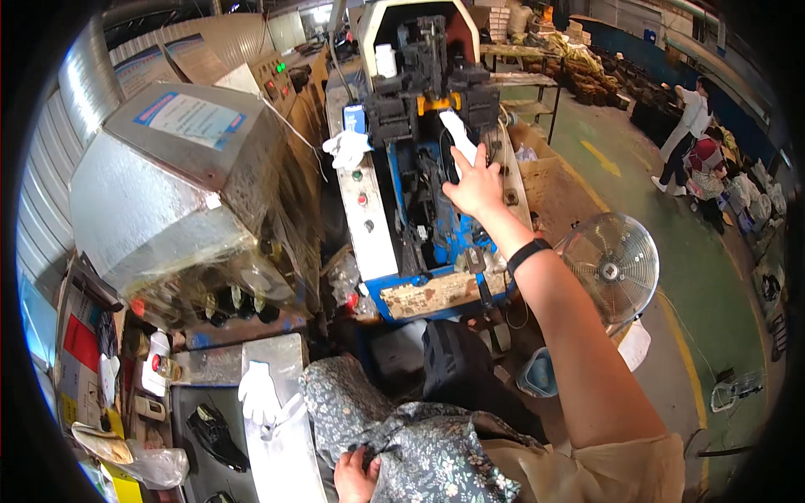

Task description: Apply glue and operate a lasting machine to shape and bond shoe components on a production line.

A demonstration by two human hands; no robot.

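My right hand (476,186) reaches forward over a blue and black machine (436,210), its fingers spread. Its fingertips are right beside a long white piece (456,130), whose exact kind I cannot make out; contact is hard to tell. That piece stands tilted in front of the machine's black clamp head (402,117), near an orange part (436,104). At the bottom edge, my left hand (355,478) lies against the dark floral cloth (402,444) over my lap, its fingers curled into a fold. Part of this hand is cut off by the picture's edge.
White button panels flank the machine; a crumpled white cloth (347,149) lies on the left one. A large metal hood (168,168) stands left. White gloves (260,394) lie on a bench below it. A round fan (610,270) stands right; two people (692,126) are farther off.
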